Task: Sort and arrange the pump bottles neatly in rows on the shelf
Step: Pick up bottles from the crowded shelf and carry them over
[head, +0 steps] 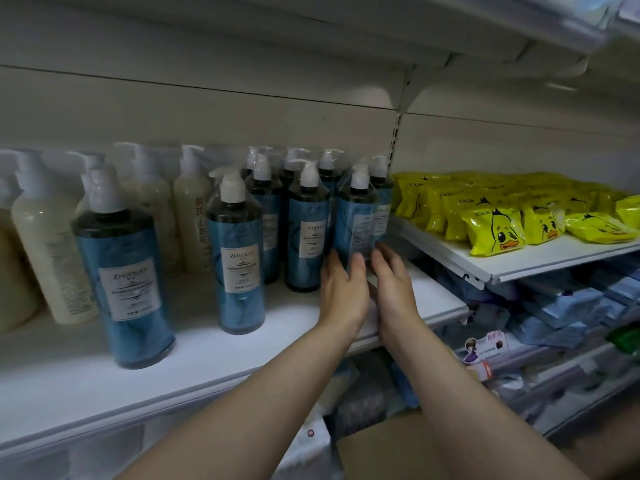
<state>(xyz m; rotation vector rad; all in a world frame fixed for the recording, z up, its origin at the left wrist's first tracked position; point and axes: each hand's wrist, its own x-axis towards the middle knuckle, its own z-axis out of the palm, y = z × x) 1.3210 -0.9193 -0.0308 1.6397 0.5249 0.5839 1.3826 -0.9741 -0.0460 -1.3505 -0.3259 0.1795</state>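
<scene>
Where fingers meet blue bottle: left hand, right hand.

Free room: bare shelf front, between the near blue bottles.
Obstacles: cream bottles far left; raised shelf edge right.

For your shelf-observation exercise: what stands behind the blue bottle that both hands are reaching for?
Behind the blue bottle stands another blue pump bottle, its white pump and label edge showing. Its lower body is covered, and anything farther back cannot be seen.
</scene>
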